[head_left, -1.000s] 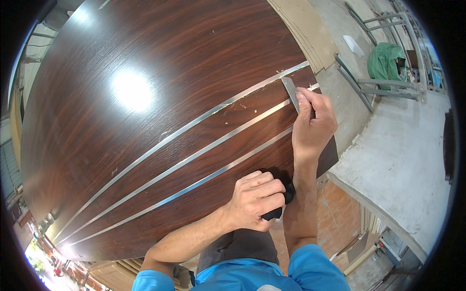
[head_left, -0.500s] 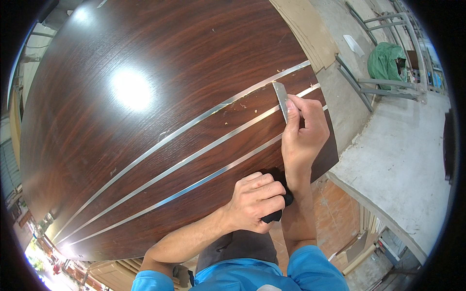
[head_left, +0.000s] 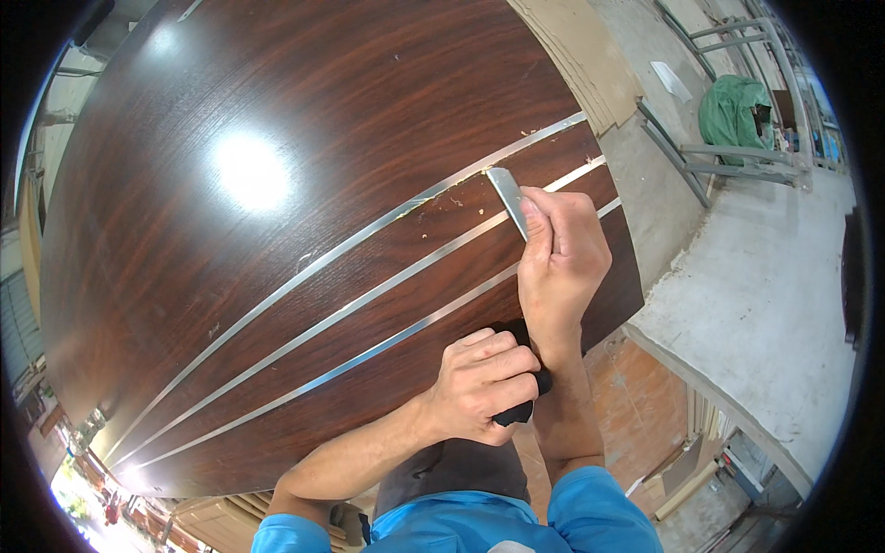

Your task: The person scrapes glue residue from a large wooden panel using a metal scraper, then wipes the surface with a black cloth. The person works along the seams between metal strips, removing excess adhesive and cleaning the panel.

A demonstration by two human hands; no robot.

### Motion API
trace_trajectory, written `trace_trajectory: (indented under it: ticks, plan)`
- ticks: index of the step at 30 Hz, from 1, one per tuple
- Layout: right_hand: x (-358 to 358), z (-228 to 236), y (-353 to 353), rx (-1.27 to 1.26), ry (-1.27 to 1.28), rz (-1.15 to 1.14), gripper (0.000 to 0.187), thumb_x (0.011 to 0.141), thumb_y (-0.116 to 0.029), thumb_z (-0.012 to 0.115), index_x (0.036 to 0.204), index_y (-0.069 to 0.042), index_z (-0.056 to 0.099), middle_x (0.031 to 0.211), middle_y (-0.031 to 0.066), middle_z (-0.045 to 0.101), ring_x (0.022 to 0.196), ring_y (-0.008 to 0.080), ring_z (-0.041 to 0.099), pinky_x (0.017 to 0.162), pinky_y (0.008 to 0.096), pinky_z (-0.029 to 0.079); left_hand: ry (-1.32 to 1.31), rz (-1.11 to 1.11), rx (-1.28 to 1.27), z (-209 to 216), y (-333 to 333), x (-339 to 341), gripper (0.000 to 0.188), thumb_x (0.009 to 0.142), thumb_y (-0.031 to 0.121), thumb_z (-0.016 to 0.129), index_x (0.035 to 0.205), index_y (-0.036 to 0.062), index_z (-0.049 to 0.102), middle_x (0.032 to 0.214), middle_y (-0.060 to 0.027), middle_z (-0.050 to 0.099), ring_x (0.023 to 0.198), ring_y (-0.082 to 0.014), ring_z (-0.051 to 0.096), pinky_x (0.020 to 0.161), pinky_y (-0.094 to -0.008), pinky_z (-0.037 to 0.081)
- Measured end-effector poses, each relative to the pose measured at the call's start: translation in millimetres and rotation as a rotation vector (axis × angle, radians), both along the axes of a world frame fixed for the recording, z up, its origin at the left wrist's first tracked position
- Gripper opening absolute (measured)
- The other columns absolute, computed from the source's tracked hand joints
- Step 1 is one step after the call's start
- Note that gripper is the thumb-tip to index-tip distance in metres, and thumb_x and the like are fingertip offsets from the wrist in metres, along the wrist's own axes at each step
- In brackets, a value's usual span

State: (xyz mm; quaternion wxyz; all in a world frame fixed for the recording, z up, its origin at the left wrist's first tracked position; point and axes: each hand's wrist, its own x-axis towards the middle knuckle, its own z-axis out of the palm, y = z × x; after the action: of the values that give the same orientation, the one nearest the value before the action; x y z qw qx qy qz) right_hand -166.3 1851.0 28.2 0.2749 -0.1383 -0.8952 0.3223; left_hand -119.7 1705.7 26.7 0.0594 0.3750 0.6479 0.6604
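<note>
A dark brown wood-grain panel (head_left: 369, 120) with three inlaid silver metal strips lies in front of me. My right hand (head_left: 567, 249) grips a flat metal scraper blade (head_left: 504, 195) between thumb and fingers. The blade's far end meets the lower edge of the farthest silver strip (head_left: 369, 230), where yellowish residue and small crumbs show. My left hand (head_left: 489, 382) is closed around a black cloth (head_left: 516, 413) by the panel's near edge, close to my right forearm. Part of the cloth is hidden under the fingers.
Beyond the panel's right edge are stacked tan sheets (head_left: 576, 55). Grey metal frames (head_left: 682, 157) stand on the concrete at the upper right, with a green bag (head_left: 736, 111) beside them. A pale slab (head_left: 756, 286) with a raised edge lies to the right.
My right hand has moved the scraper left along the farthest strip, and the blade now tilts more. My left hand with the cloth has stayed nearly still.
</note>
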Motion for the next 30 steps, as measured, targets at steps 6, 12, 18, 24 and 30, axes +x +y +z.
trace_trajectory:
  ticks: [6, 12, 18, 24, 30]
  plan:
    - [-2, 3, 8, 0.014, -0.046, -0.054, 0.005, 0.098, -0.004, 0.070, 0.101, -0.003, 0.074, 0.088, 0.0078, 0.068, 0.077, 0.0221, 0.065, 0.069, 0.0344, 0.051, 0.012, 0.009, 0.017, -1, 1, -1, 0.025, 0.050, 0.021, 0.068, 0.071, 0.0105, 0.063, 0.087, -0.0069, 0.066, 0.065, -0.0240, 0.056, 0.054, -0.0361, 0.039]
    - [-2, 3, -1, 0.008, -0.017, 0.089, 0.007, 0.098, -0.002, 0.068, 0.103, -0.003, 0.072, 0.089, 0.0102, 0.064, 0.079, 0.0269, 0.064, 0.067, 0.0374, 0.051, -0.009, 0.018, 0.015, -3, -1, 2, 0.028, 0.049, 0.018, 0.072, 0.074, 0.0100, 0.062, 0.089, -0.0043, 0.062, 0.074, -0.0240, 0.054, 0.060, -0.0366, 0.040]
    - [-7, 6, 16, -0.087, 0.007, 0.106, 0.008, 0.096, -0.005, 0.071, 0.104, -0.004, 0.074, 0.089, 0.0112, 0.066, 0.081, 0.0263, 0.066, 0.068, 0.0328, 0.052, 0.010, -0.010, -0.013, 0, -1, -3, 0.030, 0.048, 0.022, 0.070, 0.074, 0.0102, 0.061, 0.090, -0.0043, 0.062, 0.074, -0.0246, 0.055, 0.059, -0.0368, 0.041]
    - [-6, 10, 68, -0.556, 0.069, -0.281, 0.016, 0.104, -0.010, 0.067, 0.113, 0.001, 0.074, 0.094, -0.0006, 0.067, 0.074, 0.0064, 0.058, 0.061, 0.0229, 0.045, 0.022, 0.135, -0.008, -5, -9, 0, 0.031, 0.051, 0.021, 0.070, 0.080, 0.0094, 0.069, 0.090, -0.0099, 0.065, 0.072, -0.0273, 0.058, 0.062, -0.0372, 0.044]
    - [42, 15, 97, -0.904, 0.197, -0.313, 0.019, 0.106, -0.009, 0.063, 0.118, 0.004, 0.071, 0.092, 0.0018, 0.064, 0.065, 0.0030, 0.047, 0.053, 0.0194, 0.032, 0.087, 0.554, -0.462, 21, -25, -21, 0.044, 0.060, 0.004, 0.071, 0.103, 0.0089, 0.076, 0.111, -0.0191, 0.069, 0.098, -0.0307, 0.061, 0.083, -0.0433, 0.048]
